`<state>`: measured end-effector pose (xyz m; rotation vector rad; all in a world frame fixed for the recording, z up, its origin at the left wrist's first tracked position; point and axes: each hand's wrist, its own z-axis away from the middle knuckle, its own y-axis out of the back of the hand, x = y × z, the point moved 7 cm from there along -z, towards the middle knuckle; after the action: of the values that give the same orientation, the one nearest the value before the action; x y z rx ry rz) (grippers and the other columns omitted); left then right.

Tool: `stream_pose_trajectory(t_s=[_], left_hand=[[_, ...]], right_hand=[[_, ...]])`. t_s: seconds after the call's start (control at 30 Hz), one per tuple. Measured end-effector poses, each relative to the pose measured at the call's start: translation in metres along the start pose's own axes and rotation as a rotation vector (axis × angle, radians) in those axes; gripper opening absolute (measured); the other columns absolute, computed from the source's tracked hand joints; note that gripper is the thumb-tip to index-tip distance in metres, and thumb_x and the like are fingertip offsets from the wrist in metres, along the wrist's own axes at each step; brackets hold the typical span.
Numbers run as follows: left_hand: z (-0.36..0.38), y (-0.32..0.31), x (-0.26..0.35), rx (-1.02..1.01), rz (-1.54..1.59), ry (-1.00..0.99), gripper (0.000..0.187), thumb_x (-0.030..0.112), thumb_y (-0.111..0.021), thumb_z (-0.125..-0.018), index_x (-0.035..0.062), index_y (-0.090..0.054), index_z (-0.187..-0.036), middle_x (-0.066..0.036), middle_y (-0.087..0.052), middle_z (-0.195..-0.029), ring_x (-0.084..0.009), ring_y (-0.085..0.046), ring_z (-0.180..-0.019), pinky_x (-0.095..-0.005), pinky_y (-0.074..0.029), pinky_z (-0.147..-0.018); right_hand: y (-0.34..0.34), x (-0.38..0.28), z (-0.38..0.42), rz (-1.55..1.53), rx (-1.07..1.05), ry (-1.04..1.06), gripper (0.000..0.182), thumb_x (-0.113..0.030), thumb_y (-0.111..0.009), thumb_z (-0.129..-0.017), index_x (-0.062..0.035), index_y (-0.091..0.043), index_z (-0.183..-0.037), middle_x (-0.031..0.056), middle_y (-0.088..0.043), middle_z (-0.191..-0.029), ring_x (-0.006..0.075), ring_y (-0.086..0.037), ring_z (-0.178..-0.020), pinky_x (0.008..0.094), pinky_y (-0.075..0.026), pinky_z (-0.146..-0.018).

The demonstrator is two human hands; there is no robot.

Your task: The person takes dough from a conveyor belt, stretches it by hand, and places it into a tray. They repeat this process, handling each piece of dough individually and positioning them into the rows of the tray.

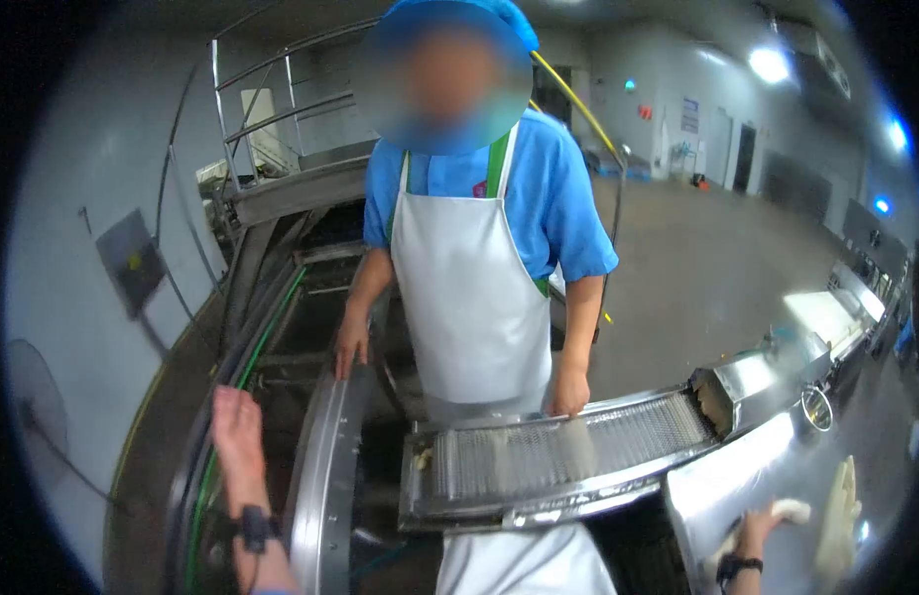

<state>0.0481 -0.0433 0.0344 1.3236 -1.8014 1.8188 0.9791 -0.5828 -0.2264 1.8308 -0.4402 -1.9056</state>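
Observation:
My left hand (pixel 239 441) is held out over the conveyor frame on the left, its fingers stretched out with nothing in them. Below it runs a dark conveyor with a green edge strip (pixel 203 486), beside a steel rail (pixel 323 476). At the lower right my right hand (pixel 753 533) is closed on a pale strip that looks like dough (pixel 792 511), low over the steel worktable (pixel 712 486). Its fingers are partly hidden. A longer pale dough-like piece (pixel 838 516) lies just right of that hand.
A wire-mesh conveyor (pixel 568 446) crosses in front of me, leading to a steel machine (pixel 752 382). Behind it stands a co-worker in a white apron (pixel 469 288), one hand on the rail, the other at the mesh conveyor's edge. A round metal container (pixel 817 408) is at right.

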Motion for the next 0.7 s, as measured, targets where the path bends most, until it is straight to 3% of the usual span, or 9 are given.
stream_pose_trajectory(t_s=[0.03,0.07,0.2,0.33,0.4,0.47,0.53,0.63,0.7], left_hand=[[-0.022,0.015,0.018,0.018,0.238,-0.041,0.056,0.026,-0.056,-0.095,0.0034,-0.038,-0.143,-0.017,-0.038,-0.144,-0.0286,-0.041,-0.132,-0.0435,-0.038,-0.109],[-0.033,0.026,0.034,0.091,0.404,-0.078,0.058,0.025,-0.057,-0.095,0.004,-0.035,-0.144,-0.021,-0.036,-0.144,-0.0345,-0.037,-0.135,-0.0471,-0.037,-0.112],[-0.044,0.051,0.064,0.25,0.786,-0.084,0.062,0.022,-0.058,-0.095,0.0053,-0.028,-0.147,-0.022,-0.023,-0.153,-0.0367,-0.029,-0.141,-0.0516,-0.032,-0.114],[-0.05,0.068,0.05,0.209,0.744,-0.016,0.066,0.022,-0.058,-0.095,0.0073,-0.024,-0.15,-0.022,-0.019,-0.156,-0.0367,-0.027,-0.142,-0.0523,-0.033,-0.113],[-0.039,0.072,0.04,0.242,0.683,0.051,0.064,0.023,-0.057,-0.095,0.0064,-0.027,-0.148,-0.022,-0.023,-0.154,-0.0365,-0.031,-0.14,-0.0516,-0.034,-0.111],[-0.037,0.071,0.022,0.252,0.666,0.096,0.061,0.023,-0.057,-0.095,0.0054,-0.029,-0.147,-0.022,-0.027,-0.151,-0.0363,-0.034,-0.138,-0.051,-0.036,-0.11],[-0.036,0.084,0.0,0.216,0.504,0.153,0.056,0.027,-0.056,-0.094,0.0038,-0.037,-0.141,-0.021,-0.039,-0.142,-0.0343,-0.042,-0.13,-0.0489,-0.039,-0.107],[-0.014,0.072,-0.029,0.12,0.026,0.209,0.04,0.027,-0.059,-0.091,0.0013,-0.055,-0.122,-0.014,-0.059,-0.115,-0.0244,-0.058,-0.105,-0.0349,-0.049,-0.094],[0.002,0.063,-0.043,-0.084,-0.366,0.166,0.035,0.02,-0.06,-0.09,0.0026,-0.058,-0.12,-0.009,-0.061,-0.111,-0.0198,-0.06,-0.098,-0.0293,-0.049,-0.091]], right_hand=[[-0.007,-0.044,0.021,0.275,0.036,0.107,0.081,-0.008,-0.068,-0.081,-0.0042,-0.026,-0.15,0.0248,-0.016,-0.155,0.0415,-0.02,-0.143,0.0436,-0.018,-0.119],[-0.012,-0.09,0.038,0.551,0.082,0.217,0.081,-0.001,-0.067,-0.079,-0.0027,-0.026,-0.149,0.0323,-0.011,-0.153,0.0453,-0.016,-0.143,0.0446,-0.017,-0.12],[-0.043,-0.156,0.092,0.565,-0.118,0.404,0.08,0.002,-0.067,-0.074,-0.0011,-0.032,-0.146,0.0304,-0.016,-0.153,0.0461,-0.025,-0.14,0.0456,-0.025,-0.117],[-0.053,-0.161,0.122,0.619,-0.076,0.676,0.079,0.002,-0.068,-0.07,-0.0054,-0.037,-0.143,0.0303,-0.03,-0.147,0.0457,-0.036,-0.133,0.0458,-0.032,-0.113],[-0.046,-0.163,0.14,0.641,-0.076,0.693,0.075,0.001,-0.069,-0.069,-0.0058,-0.044,-0.139,0.0306,-0.036,-0.144,0.0449,-0.035,-0.135,0.0453,-0.034,-0.112],[-0.048,-0.188,0.155,0.703,0.048,0.79,0.064,0.0,-0.072,-0.063,-0.0065,-0.056,-0.124,0.0252,-0.052,-0.121,0.0412,-0.049,-0.116,0.0454,-0.043,-0.099],[-0.052,-0.185,0.159,0.691,0.07,0.776,0.063,0.0,-0.071,-0.062,-0.0074,-0.056,-0.123,0.0233,-0.052,-0.117,0.0395,-0.051,-0.111,0.0447,-0.045,-0.095],[-0.052,-0.17,0.156,0.61,0.068,0.751,0.058,0.001,-0.068,-0.064,-0.0086,-0.057,-0.12,0.0213,-0.054,-0.111,0.0381,-0.054,-0.102,0.0441,-0.047,-0.089],[-0.052,-0.174,0.15,0.517,0.066,0.752,0.054,0.002,-0.065,-0.067,-0.0087,-0.058,-0.12,0.0212,-0.056,-0.11,0.0384,-0.056,-0.098,0.0443,-0.048,-0.087]])
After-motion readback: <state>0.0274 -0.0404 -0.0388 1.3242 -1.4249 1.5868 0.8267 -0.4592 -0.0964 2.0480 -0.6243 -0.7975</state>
